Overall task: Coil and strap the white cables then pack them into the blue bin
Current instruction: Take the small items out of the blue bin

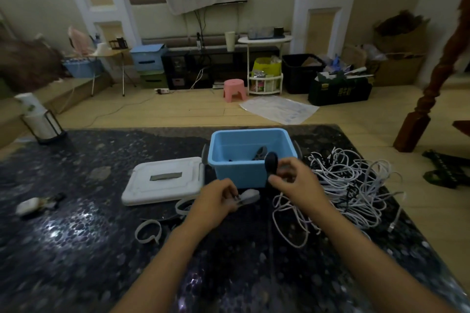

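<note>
hands grip straps beside white cables, before blue bin.

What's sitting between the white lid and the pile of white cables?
In the head view, the blue bin stands between the white lid and the white cables.

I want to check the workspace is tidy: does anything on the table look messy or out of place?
Yes. The white cables lie in a loose tangled heap right of the blue bin, not coiled. The bin's white lid is off, lying to its left.
</note>
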`<action>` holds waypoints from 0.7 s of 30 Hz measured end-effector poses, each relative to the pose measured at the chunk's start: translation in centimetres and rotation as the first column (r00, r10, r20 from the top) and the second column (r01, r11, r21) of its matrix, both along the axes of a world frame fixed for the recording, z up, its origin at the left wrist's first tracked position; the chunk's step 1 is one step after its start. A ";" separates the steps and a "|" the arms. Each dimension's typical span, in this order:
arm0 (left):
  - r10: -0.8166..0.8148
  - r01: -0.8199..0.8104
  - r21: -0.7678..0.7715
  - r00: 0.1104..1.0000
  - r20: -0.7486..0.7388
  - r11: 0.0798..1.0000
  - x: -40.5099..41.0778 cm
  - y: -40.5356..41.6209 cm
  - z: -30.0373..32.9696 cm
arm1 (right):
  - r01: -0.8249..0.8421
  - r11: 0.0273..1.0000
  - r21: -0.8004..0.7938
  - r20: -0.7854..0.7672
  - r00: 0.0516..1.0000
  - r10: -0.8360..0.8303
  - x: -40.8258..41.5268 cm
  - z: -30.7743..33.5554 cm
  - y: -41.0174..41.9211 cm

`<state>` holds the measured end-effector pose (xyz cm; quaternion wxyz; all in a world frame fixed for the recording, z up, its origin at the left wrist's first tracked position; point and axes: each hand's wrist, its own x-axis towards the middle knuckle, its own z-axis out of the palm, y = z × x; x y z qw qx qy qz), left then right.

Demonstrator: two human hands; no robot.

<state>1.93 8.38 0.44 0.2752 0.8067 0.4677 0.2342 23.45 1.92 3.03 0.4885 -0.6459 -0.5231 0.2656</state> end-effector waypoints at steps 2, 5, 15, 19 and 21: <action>-0.001 -0.001 0.039 0.999 0.034 0.999 -0.5 0.7 2.8 | 0.030 0.996 0.085 -0.031 0.999 -0.027 0.2 2.2 1.0; 0.010 -0.026 0.145 0.994 0.108 0.989 -0.1 3.2 6.3 | 0.080 0.986 0.147 -0.006 0.997 -0.080 0.4 4.3 3.2; 0.076 -0.050 0.167 0.985 -0.154 0.985 3.9 9.5 6.2 | 0.054 0.990 -0.127 0.487 0.873 0.014 2.7 3.5 7.8; 0.071 -0.064 0.201 0.997 -0.026 0.977 2.2 6.0 4.1 | 0.029 0.997 -0.074 0.489 0.872 0.011 2.8 0.8 3.3; 0.073 -0.071 0.191 0.997 -0.001 0.979 1.3 3.9 2.8 | 0.029 0.995 -0.097 0.469 0.883 0.020 2.7 -0.8 1.2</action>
